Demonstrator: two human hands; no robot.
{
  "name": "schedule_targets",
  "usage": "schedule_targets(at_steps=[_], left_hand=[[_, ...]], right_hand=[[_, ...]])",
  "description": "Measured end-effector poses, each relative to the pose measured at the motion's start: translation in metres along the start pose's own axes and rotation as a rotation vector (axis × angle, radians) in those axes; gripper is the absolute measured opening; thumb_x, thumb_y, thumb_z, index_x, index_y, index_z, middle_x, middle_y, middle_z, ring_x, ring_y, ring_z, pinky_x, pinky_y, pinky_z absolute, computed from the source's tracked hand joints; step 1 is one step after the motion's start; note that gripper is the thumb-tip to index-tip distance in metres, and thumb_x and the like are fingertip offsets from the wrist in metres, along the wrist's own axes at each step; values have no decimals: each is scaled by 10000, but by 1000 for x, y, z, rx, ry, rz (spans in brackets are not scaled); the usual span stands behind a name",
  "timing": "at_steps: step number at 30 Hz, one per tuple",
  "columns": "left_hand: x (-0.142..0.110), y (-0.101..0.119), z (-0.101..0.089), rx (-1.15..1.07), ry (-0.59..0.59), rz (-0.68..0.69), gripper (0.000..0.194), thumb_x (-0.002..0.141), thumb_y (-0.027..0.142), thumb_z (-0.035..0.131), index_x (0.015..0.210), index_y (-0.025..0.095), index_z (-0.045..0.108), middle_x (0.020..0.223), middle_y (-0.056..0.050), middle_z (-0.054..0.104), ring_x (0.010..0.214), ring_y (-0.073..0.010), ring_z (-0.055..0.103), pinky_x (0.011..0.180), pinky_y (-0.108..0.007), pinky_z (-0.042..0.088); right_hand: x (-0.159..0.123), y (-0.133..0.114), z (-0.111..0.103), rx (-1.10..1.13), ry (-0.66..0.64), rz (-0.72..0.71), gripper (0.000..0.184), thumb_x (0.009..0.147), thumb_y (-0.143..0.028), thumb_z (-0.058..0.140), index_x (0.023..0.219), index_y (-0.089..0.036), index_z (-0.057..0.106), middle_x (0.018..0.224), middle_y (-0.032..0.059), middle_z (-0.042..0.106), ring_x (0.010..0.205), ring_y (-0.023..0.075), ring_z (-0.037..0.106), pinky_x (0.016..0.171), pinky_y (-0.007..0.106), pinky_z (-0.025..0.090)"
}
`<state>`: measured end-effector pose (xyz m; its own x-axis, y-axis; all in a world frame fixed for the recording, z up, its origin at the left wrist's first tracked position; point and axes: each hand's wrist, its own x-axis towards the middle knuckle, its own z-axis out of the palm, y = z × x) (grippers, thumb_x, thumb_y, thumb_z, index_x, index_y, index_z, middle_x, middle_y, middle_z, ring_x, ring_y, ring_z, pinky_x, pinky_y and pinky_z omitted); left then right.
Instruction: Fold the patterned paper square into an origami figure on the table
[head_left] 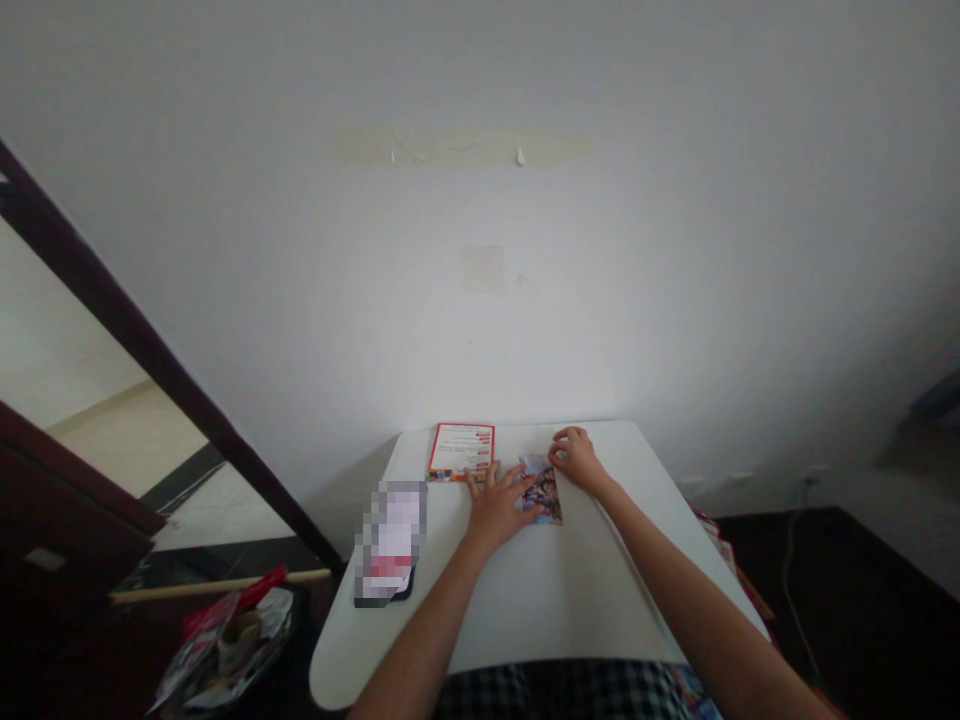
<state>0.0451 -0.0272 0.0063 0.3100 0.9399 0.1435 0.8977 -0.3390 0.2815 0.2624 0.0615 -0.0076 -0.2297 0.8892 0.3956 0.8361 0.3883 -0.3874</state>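
Observation:
On the white table [592, 590] lies a small card with a colourful printed picture [547, 500]. My left hand [495, 505] rests with fingers spread, thumb and fingertips over the card's left side. Its other fingertips reach the lower edge of a red-bordered printed sheet [461, 445]. By the card's upper right corner is my right hand [576, 460], its thumb and fingers curled together at the edge. Whether anything is pinched between those fingers is too small to make out.
A phone [394, 545], its screen blurred out, lies on the table's left side. The wall [480, 350] rises right behind the table. On the floor at lower left stands a lined bin [232, 650] with rubbish. A cable [791, 570] hangs at the right.

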Motion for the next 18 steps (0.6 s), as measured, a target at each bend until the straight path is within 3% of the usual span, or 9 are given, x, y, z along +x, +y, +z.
schedule_targets(at_steps=[7,18], left_hand=[[0,2,-2,40,-9,-4,583,819,725,487,1376,556,445,1540,77,422,1458,-387,203,1100,-762,-80],[-1,2,-3,19,-12,-2,598,808,735,496,1371,537,465,1535,72,432,1458,-394,201,1098,-755,-107]], right_hand=[[-11,-2,-5,-2,-41,-58,87,838,-240,646,827,-238,732,1168,57,602,1200,242,428,1036,419,363],[-36,-4,-9,40,-76,-167,101,841,-230,636,869,-248,732,1167,61,610,1268,267,409,1077,476,357]])
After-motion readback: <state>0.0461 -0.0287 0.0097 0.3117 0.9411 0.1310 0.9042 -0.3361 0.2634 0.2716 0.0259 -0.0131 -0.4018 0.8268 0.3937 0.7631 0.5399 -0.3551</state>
